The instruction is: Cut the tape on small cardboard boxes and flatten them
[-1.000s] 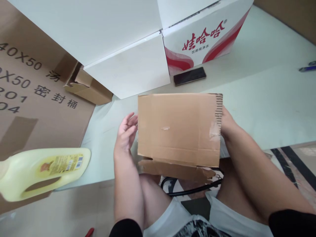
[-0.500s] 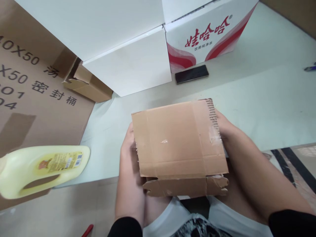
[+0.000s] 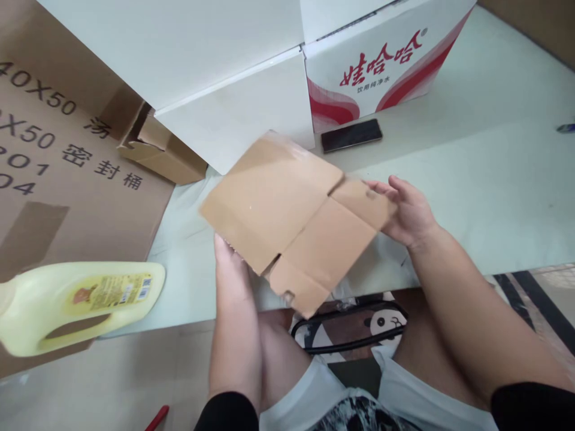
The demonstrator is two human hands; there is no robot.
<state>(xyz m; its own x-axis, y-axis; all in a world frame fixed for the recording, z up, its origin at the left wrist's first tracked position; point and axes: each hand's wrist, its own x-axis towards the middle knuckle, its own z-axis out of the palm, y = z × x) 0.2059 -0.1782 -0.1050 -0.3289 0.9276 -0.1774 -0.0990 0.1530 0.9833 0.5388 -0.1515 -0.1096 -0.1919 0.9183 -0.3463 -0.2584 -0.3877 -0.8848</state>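
Because the tilted cardboard box [image 3: 278, 203] covers most of the left hand [image 3: 228, 254], its fingers are out of sight beneath the lower left edge, and I cannot tell whether they grip. The right hand [image 3: 409, 214] is loosely spread at the box's right corner, its thumb raised clear of the cardboard and some fingertips lost behind the flap [image 3: 330, 242]. The box shows above the near part of the table, between the hands, its outer edges blurred and its underside hidden. A panda-printed item [image 3: 381, 323] between the legs is partly covered, and what it is stays unclear; a red object [image 3: 157, 418] is cut off at the bottom. The table [image 3: 485, 197] is pale green and smooth. On it a dark phone [image 3: 351, 136] lies just beside a white box with red lettering [image 3: 381, 75]; a pen-like object [image 3: 566, 128] is cropped at the right edge. To the left are a large printed carton [image 3: 45, 173] and a pale yellow bottle [image 3: 58, 296], above a light tiled floor [image 3: 157, 371].
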